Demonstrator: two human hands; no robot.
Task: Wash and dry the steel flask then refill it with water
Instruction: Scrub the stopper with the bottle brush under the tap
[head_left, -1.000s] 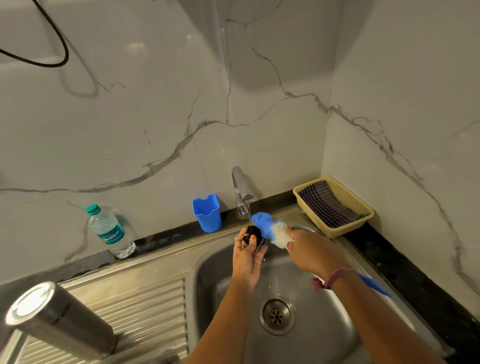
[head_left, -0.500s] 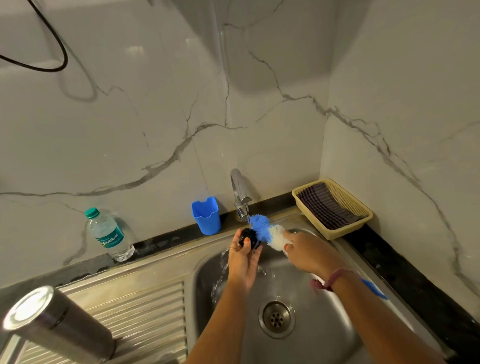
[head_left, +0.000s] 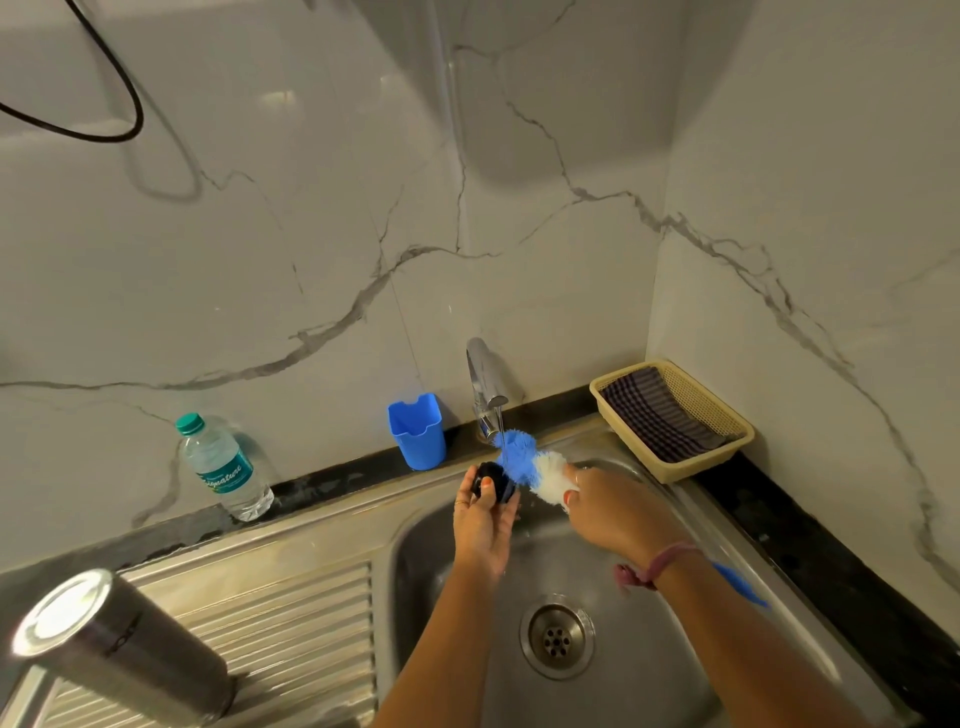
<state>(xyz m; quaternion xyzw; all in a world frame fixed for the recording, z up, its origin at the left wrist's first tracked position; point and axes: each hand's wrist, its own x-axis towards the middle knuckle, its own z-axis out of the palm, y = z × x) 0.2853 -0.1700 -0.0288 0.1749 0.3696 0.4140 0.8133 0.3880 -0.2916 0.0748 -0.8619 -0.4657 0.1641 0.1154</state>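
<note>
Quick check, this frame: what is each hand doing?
Left hand: holds the black flask cap under the tap.
Right hand: grips the blue-and-white bottle brush.

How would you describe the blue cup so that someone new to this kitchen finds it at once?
Start at the steel sink and look to the tap at its back edge. Just left of the tap, on the dark ledge against the marble wall, stands the blue cup. It is the only solid blue, open-topped container there; the water bottle farther left is clear.
</note>
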